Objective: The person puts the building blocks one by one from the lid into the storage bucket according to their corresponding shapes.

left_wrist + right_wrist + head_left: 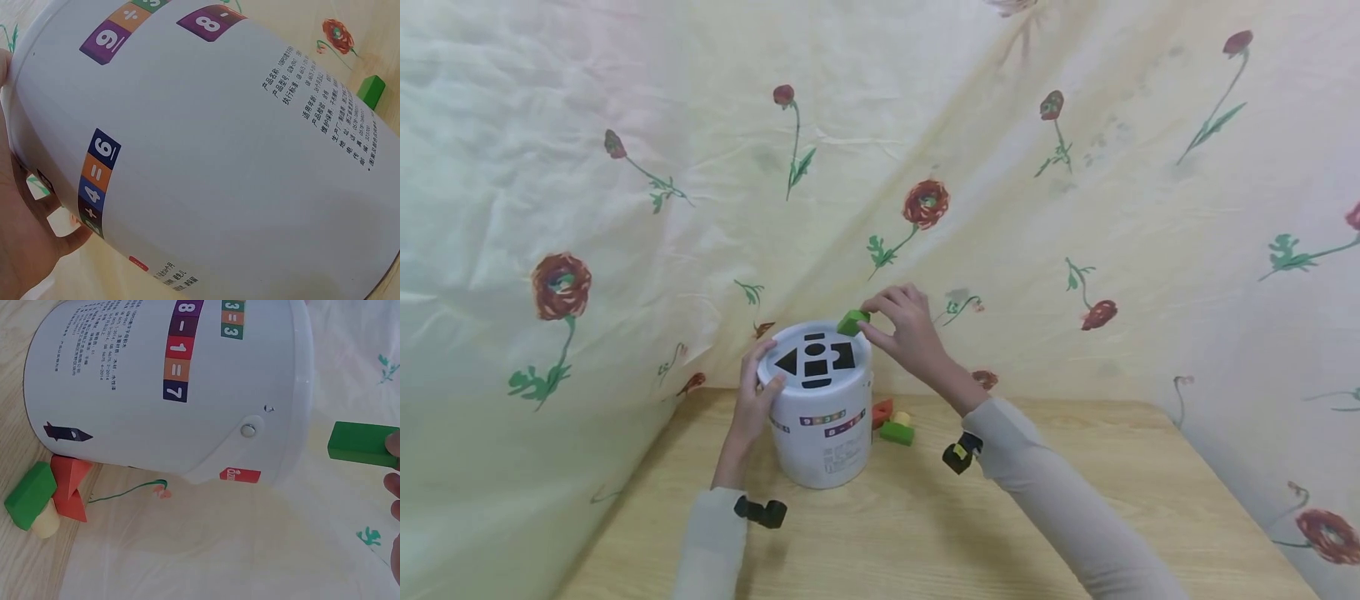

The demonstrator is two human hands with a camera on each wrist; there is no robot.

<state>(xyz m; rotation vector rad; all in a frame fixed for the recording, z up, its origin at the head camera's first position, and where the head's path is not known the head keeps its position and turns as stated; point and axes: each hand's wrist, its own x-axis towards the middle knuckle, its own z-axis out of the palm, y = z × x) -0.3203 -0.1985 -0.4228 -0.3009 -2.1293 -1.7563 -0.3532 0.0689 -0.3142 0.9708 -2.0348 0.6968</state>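
The right hand pinches a green block with its fingertips and thumb. The block is up in the air by the back right edge of the lid, and the right wrist view shows a gap between it and the bucket. The left hand hugs the left side of the bucket, thumb by the top edge. The bucket stands up straight near the back left of the table. A red block, a yellow block and a second green block lie close together just right of the bucket. Past them, the table goes a long way right.
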